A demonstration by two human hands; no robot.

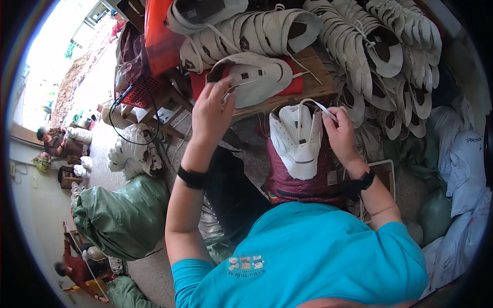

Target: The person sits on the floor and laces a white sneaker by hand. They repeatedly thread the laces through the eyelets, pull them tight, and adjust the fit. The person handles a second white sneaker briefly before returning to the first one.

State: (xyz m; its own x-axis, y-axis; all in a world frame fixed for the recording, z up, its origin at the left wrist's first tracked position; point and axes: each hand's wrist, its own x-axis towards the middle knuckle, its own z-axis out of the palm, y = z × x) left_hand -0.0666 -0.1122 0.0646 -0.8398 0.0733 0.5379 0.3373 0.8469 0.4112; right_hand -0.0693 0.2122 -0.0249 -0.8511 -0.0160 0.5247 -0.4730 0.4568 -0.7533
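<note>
A white shoe upper (294, 163) with a perforated tongue lies over my lap, on a dark red cloth (277, 186). My right hand (340, 131) is closed in a pinch on a white shoelace (319, 105), which arcs up from the upper's eyelets. My left hand (211, 110) is raised at the table's near edge, its fingers apart and loosely bent. Just beyond those fingertips, another off-white shoe upper (262, 87) rests on its side on a red piece. I see nothing held in the left hand.
Stacked shoe uppers (246, 36) lie on the wooden table (313, 66), with bundles of more uppers (359, 46) hanging at right. A green sack (126, 215) stands at left and white sacks (465, 169) at right. Another person (77, 267) sits at the far left.
</note>
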